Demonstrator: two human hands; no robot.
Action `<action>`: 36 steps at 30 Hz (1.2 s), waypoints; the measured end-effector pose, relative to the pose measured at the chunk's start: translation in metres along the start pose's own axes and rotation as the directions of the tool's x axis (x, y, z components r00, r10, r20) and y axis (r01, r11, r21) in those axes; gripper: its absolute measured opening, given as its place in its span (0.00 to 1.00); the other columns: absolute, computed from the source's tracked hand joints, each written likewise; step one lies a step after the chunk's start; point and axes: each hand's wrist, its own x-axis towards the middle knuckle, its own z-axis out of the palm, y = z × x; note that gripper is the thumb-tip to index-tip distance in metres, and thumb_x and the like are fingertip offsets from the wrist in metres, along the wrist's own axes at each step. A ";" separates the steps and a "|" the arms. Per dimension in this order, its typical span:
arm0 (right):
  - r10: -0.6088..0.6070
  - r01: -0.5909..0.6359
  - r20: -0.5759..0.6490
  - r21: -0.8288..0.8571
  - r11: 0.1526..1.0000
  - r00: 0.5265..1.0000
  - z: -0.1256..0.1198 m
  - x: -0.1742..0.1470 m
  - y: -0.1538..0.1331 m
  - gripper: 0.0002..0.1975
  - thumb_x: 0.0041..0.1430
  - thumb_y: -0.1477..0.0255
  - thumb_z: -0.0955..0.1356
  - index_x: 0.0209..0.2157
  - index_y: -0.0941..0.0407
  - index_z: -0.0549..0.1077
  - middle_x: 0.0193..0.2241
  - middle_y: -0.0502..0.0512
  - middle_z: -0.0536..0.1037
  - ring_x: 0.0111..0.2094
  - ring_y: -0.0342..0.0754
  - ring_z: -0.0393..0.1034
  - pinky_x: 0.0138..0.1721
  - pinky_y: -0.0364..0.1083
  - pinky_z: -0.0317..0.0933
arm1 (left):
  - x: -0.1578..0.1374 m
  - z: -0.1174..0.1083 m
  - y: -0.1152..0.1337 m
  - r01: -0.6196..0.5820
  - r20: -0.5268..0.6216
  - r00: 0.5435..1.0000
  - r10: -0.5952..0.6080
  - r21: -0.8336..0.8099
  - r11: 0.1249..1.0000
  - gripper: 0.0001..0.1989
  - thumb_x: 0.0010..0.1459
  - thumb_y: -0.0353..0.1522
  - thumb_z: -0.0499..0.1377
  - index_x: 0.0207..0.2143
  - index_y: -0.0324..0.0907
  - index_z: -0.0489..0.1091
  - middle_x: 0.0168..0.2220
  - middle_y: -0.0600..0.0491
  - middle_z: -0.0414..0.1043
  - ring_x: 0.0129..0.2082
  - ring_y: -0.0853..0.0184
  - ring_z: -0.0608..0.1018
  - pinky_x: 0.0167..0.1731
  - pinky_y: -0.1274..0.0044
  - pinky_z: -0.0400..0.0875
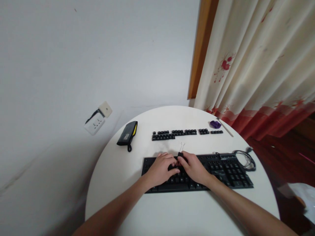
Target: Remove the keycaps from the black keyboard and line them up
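Observation:
A black keyboard [214, 172] lies along the near part of the white round table. My right hand [194, 168] rests over its middle, closed on the black handle of a wire keycap puller [180, 154]. The puller's two thin wire prongs point away from me, above the keyboard's far edge. My left hand [162, 168] lies over the left-middle keys, fingers bent and thumb apart from the index finger. Its fingertips come close to those of my right hand, and what they touch is hard to see. Loose black keycaps [163, 137] stand in rows beyond the keyboard.
A dark pouch [127, 133] with a yellow edge lies at the table's left. Toward the back right are a crumpled purple thing [215, 124] and a thin brush-like stick [225, 127]. The coiled cable [251, 164] sits by the right edge. A curtain [243, 65] hangs behind.

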 end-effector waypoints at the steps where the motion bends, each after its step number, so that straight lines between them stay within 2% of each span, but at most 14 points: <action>1: 0.004 -0.004 -0.005 0.003 1.000 1.000 0.000 0.000 0.000 0.11 0.67 0.71 0.61 0.31 0.56 0.71 0.27 0.53 0.77 0.29 0.48 0.70 0.33 0.44 0.62 | 0.000 0.000 0.001 0.000 -0.003 1.000 0.000 0.003 1.000 0.09 0.56 0.36 0.65 0.31 0.43 0.69 0.34 0.55 0.71 0.40 0.62 0.72 0.44 0.69 0.61; 4: -0.015 0.016 -0.024 0.019 1.000 1.000 0.000 -0.001 0.000 0.12 0.67 0.69 0.61 0.30 0.56 0.71 0.27 0.52 0.77 0.29 0.48 0.70 0.33 0.44 0.62 | -0.002 -0.001 0.003 -0.006 -0.020 1.000 0.006 -0.012 1.000 0.06 0.58 0.36 0.63 0.34 0.43 0.70 0.37 0.53 0.71 0.42 0.61 0.72 0.46 0.68 0.62; 8: -0.036 0.038 -0.090 0.021 0.999 0.995 -0.001 -0.005 -0.002 0.13 0.68 0.68 0.61 0.29 0.55 0.68 0.26 0.52 0.75 0.29 0.47 0.68 0.33 0.43 0.61 | -0.003 -0.002 0.004 -0.025 -0.055 0.998 0.018 -0.126 0.992 0.05 0.62 0.35 0.59 0.39 0.44 0.71 0.40 0.52 0.71 0.43 0.63 0.72 0.47 0.70 0.66; 13: 0.012 -0.004 -0.157 0.052 0.999 0.987 0.001 -0.009 -0.001 0.11 0.68 0.67 0.60 0.33 0.55 0.69 0.29 0.52 0.77 0.31 0.48 0.71 0.35 0.44 0.62 | -0.003 -0.001 0.004 -0.038 -0.153 0.988 0.008 -0.194 0.980 0.06 0.63 0.32 0.57 0.43 0.45 0.69 0.42 0.53 0.71 0.44 0.65 0.73 0.48 0.73 0.69; 18: 0.053 -0.022 -0.146 0.211 0.977 0.988 -0.001 -0.007 -0.001 0.13 0.69 0.65 0.60 0.34 0.55 0.70 0.30 0.52 0.78 0.32 0.47 0.72 0.37 0.44 0.63 | -0.004 0.000 0.008 -0.040 -0.183 0.983 0.015 -0.135 0.990 0.07 0.62 0.30 0.59 0.44 0.45 0.67 0.41 0.55 0.71 0.44 0.67 0.73 0.48 0.74 0.69; 21: 0.054 -0.018 -0.139 0.249 0.968 0.989 -0.003 -0.007 -0.001 0.13 0.69 0.64 0.60 0.32 0.56 0.69 0.28 0.51 0.76 0.31 0.46 0.70 0.36 0.43 0.63 | -0.004 -0.001 0.010 -0.107 -0.181 0.979 0.095 -0.058 0.993 0.06 0.65 0.31 0.55 0.44 0.45 0.67 0.42 0.53 0.72 0.45 0.65 0.72 0.49 0.71 0.68; 24: 0.044 -0.006 -0.143 0.253 0.967 0.989 -0.004 -0.007 -0.001 0.13 0.69 0.65 0.61 0.32 0.56 0.68 0.28 0.50 0.74 0.30 0.45 0.69 0.35 0.43 0.62 | -0.004 -0.002 0.012 -0.164 -0.179 0.970 0.167 0.030 0.986 0.09 0.67 0.31 0.52 0.46 0.45 0.69 0.44 0.51 0.72 0.45 0.63 0.72 0.50 0.69 0.68; 28: 0.035 -0.003 -0.139 0.224 0.975 0.990 -0.003 -0.008 0.000 0.12 0.69 0.66 0.61 0.32 0.56 0.67 0.28 0.50 0.73 0.30 0.45 0.66 0.33 0.42 0.60 | -0.004 -0.003 0.013 -0.181 -0.183 0.963 0.198 0.108 0.978 0.08 0.65 0.31 0.55 0.45 0.44 0.70 0.43 0.51 0.72 0.44 0.63 0.71 0.48 0.69 0.68; 36: 0.019 0.007 -0.140 0.185 0.983 0.990 -0.002 -0.009 0.002 0.12 0.68 0.67 0.61 0.29 0.55 0.63 0.25 0.47 0.66 0.27 0.43 0.59 0.31 0.42 0.56 | -0.005 0.000 0.012 -0.198 -0.254 0.940 0.230 0.143 0.970 0.07 0.62 0.30 0.59 0.43 0.44 0.71 0.44 0.49 0.70 0.45 0.61 0.70 0.47 0.67 0.69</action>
